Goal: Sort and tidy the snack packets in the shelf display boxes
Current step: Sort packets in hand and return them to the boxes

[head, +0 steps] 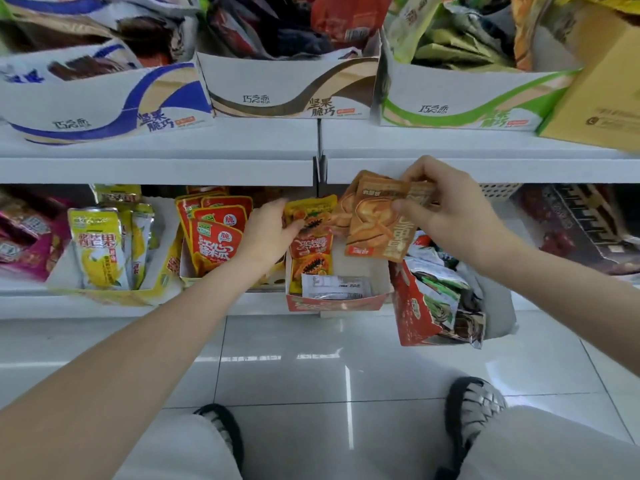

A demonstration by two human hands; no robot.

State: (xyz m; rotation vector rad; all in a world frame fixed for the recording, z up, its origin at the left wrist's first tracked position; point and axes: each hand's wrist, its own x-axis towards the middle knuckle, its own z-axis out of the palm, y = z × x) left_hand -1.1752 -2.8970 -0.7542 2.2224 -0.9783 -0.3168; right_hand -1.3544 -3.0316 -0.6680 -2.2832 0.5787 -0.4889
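**Two hands sorting snack packets at a low shop shelf**

We look down from head height at a white shelf unit, our two bare forearms reaching forward over a pale tiled floor (346,368).

Our right hand (446,209) is raised just in front of the upper shelf edge (156,169). It pinches a small fan of tan-orange packets (375,220) between thumb and fingers, gripping them at their upper right corner so they hang down over the box below.

Our left hand (266,230) reaches into the lower shelf. Its fingers are closed on the top of a yellow-and-orange papaya packet (310,230), which stands upright at the left side of a red-fronted display box (332,301). A white packet (334,287) lies flat at the front of that same box.

To the left of this box, red packets (216,233) stand in rows in their own box, touching our left wrist. Further left, yellow mango packets (98,247) stand upright in a yellow box.

To the right, a red box (415,306) tilts outward off the shelf, with green and dark packets spilling from it.

On the upper shelf sit three white display boxes trimmed in blue (104,105), brown (291,91) and green (464,98), each holding loose packets.

At the bottom of the view are our light trousers and dark sandals (474,407).
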